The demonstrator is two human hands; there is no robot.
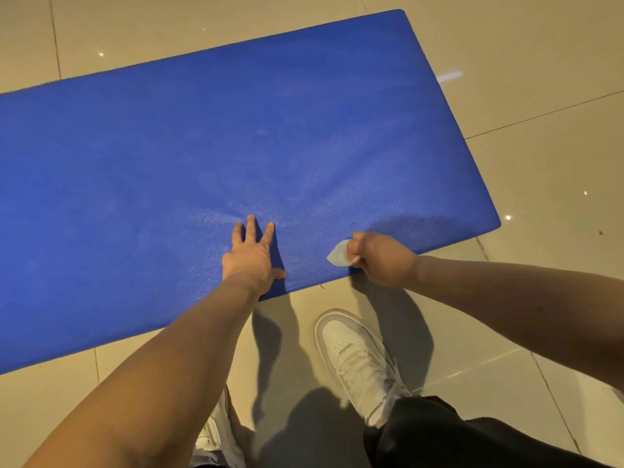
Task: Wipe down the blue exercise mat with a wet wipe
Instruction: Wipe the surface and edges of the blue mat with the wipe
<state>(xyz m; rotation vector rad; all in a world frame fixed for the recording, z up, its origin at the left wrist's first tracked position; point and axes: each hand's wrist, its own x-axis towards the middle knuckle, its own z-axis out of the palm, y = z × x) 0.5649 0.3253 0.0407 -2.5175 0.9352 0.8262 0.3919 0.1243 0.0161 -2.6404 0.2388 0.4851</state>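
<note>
The blue exercise mat (209, 146) lies flat on the tiled floor and fills most of the head view, running from the left edge to the upper right. My left hand (251, 255) rests flat on the mat near its front edge, fingers straight and spread. My right hand (381, 260) grips a small white wet wipe (339, 254) in curled fingers. The wipe sits on the mat close to the front edge, a little left of the near right corner. Part of the wipe is hidden inside the fist.
Glossy beige floor tiles (540, 146) surround the mat. My white sneaker (358, 359) stands on the floor just in front of the mat's front edge, and the other shoe (216, 434) shows under my left forearm. Dark trouser cloth (456, 440) fills the lower right.
</note>
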